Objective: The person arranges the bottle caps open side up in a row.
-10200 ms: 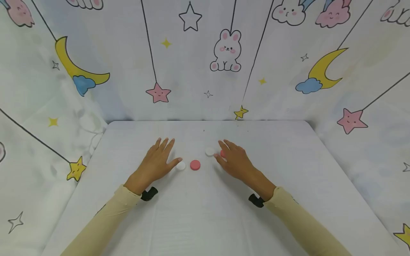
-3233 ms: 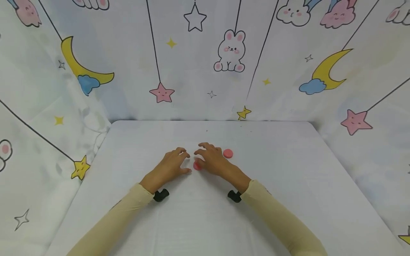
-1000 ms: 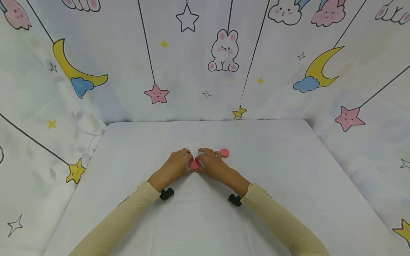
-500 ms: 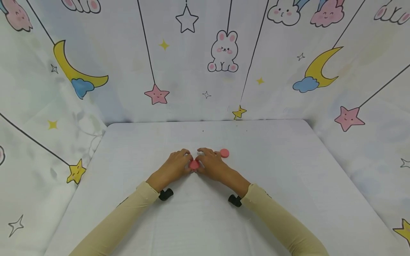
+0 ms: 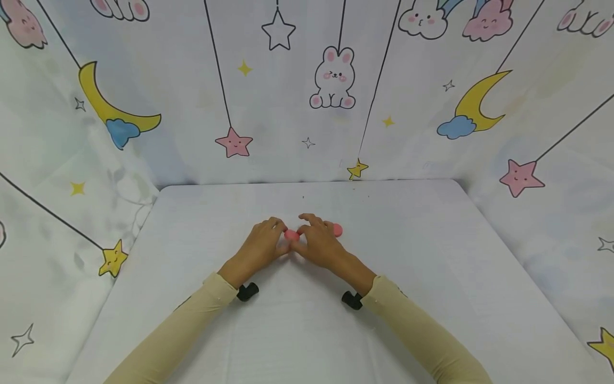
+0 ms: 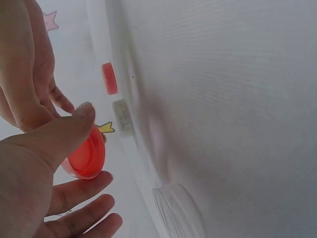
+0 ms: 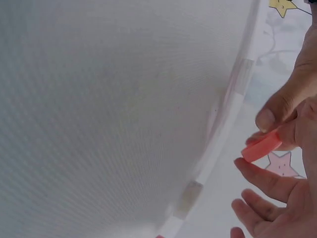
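Note:
In the head view my left hand point(image 5: 261, 240) and right hand point(image 5: 320, 242) meet mid-table, pinching one red round plastic cap point(image 5: 291, 235) between their fingertips. Its hollow, ringed underside shows in the left wrist view, where the cap point(image 6: 89, 157) is raised off the table. From the right wrist view, the cap point(image 7: 261, 147) is seen edge-on, tilted, with fingers of both hands against it. A second red cap point(image 5: 338, 230) lies just behind my right hand, partly covered. A whitish disc point(image 6: 123, 118) and a clear round plastic piece point(image 6: 177, 210) appear in the left wrist view; the hands hide them from the head.
A white-covered table point(image 5: 307, 320) stretches around the hands. Its far edge meets a printed fabric backdrop point(image 5: 288, 96) with stars, moons and a rabbit, which also hangs on both sides. Black wrist cameras point(image 5: 248, 292) sit at both cuffs.
The hands, apart at first, came together at the near red cap. In the last half second that cap has risen and shifted away from the body, its face tilting.

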`<state>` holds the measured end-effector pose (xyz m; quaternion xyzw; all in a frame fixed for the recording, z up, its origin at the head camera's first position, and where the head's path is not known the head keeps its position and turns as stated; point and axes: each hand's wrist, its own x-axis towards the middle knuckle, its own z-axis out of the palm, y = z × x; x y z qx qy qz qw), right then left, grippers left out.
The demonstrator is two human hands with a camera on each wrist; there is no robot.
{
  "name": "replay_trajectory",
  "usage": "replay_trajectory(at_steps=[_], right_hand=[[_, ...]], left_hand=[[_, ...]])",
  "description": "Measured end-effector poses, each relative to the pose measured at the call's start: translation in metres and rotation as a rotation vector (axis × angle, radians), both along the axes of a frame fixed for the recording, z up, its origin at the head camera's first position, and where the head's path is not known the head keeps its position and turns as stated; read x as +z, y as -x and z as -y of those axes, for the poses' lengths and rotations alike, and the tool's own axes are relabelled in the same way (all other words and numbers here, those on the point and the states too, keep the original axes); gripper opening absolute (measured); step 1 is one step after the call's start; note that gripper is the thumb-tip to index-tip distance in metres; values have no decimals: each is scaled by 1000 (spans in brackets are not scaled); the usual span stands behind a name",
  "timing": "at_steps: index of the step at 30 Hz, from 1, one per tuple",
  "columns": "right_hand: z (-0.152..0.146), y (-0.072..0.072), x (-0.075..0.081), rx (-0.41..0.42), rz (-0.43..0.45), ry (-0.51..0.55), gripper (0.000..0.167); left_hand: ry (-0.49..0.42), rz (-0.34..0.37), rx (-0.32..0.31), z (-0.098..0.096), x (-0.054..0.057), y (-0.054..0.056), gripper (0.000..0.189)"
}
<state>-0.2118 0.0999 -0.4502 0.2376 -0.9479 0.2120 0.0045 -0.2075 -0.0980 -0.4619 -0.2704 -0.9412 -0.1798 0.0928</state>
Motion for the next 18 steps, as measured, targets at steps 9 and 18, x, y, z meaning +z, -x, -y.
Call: replay_trajectory(at_steps=[9, 18], right_hand=[[1, 1, 0, -9, -15, 54, 37], [6, -1, -1, -18, -4, 47, 43]], left_hand=[[-28, -4, 13, -2, 0, 1, 41], [-43, -38, 14, -2, -2, 1, 37]])
